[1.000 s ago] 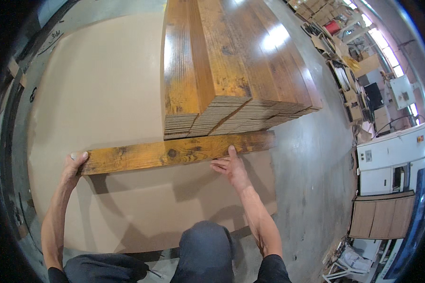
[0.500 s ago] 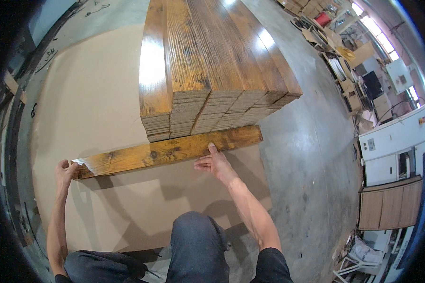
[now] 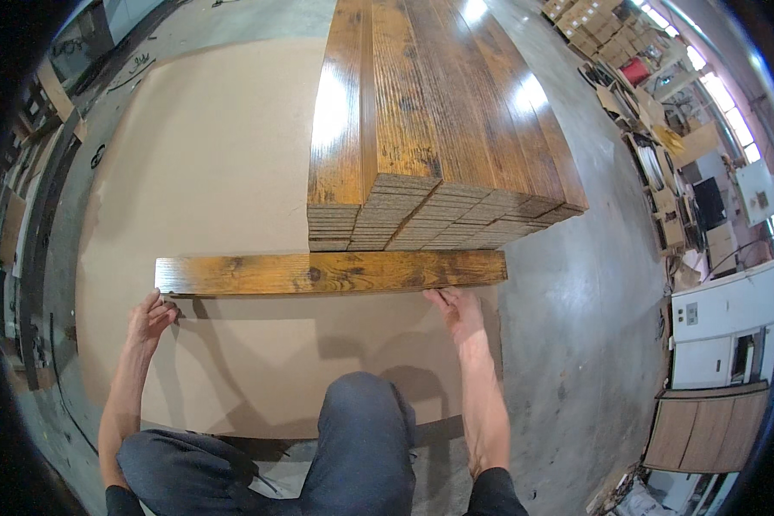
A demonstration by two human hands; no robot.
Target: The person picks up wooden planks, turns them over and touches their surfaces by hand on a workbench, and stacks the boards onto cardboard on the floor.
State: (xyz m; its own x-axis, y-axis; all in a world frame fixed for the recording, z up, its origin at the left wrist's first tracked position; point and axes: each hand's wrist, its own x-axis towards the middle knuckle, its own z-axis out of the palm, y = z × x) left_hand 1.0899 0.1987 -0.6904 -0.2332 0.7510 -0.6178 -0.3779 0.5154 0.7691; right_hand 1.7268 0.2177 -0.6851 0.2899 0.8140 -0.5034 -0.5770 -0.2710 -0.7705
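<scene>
Board (image 3: 331, 273) (near edge) meets left grip (image 3: 152, 316) and right grip (image 3: 458, 313).

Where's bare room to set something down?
Free: brown sheet left of the plank stack, beyond the loose plank; floor right of the stack. Crowded: loose plank's near edge, with left hand and right hand there.

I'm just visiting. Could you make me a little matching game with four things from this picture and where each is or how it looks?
Column one:
1. Single board
2. Left hand
3. Tan sheet
4. Right hand

Column two:
A. At the board's near edge, toward its right end
B. Flat, plain and matt
C. Crosswise in front of the stack of boards
D. By the board's near left corner

Pairs: 1-C, 2-D, 3-B, 4-A
</scene>
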